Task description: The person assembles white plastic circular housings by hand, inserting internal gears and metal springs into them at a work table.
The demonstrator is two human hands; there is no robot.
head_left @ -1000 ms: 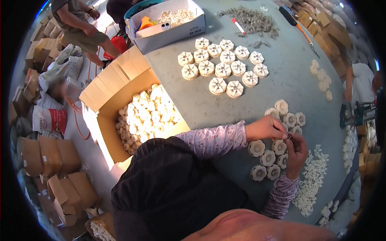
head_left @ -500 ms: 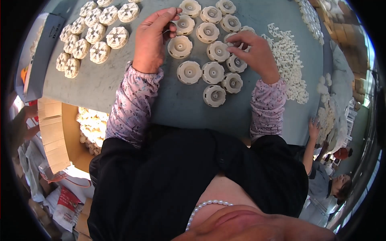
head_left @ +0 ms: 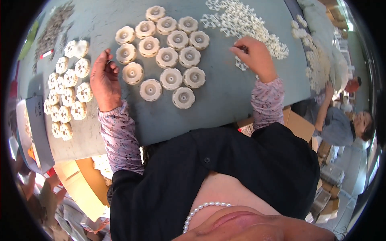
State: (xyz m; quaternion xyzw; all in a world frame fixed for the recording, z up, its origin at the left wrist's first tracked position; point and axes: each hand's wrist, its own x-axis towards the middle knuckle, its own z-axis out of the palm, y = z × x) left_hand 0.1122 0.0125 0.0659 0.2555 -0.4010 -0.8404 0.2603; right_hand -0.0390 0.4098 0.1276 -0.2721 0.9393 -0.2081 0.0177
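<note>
Between two groups of parts is my left hand (head_left: pixel 105 82), fingers curled inward; anything small in them is hidden. To its right, several round cream plastic caps (head_left: pixel 167 57) with notched rims lie hollow side up, each with a small post in the middle. To its left sit several round parts with spoked white tops (head_left: pixel 69 97). At the near edge of a heap of small white plastic clips (head_left: pixel 245 20), my right hand (head_left: pixel 256 59) has thumb and fingers drawn together. What the right fingertips hold, if anything, cannot be made out.
Small grey-brown pieces (head_left: pixel 54 30) are strewn at the far left of the grey table (head_left: pixel 225 98). A grey bin (head_left: pixel 38 132) stands at its left edge, with a cardboard box (head_left: pixel 86 180) below. At right, a person (head_left: pixel 341 122) reaches toward more pale parts (head_left: pixel 319 66).
The whole view has shifted. My right hand has gone from the round caps to the clip heap. My left hand has drawn back from the caps to their left side.
</note>
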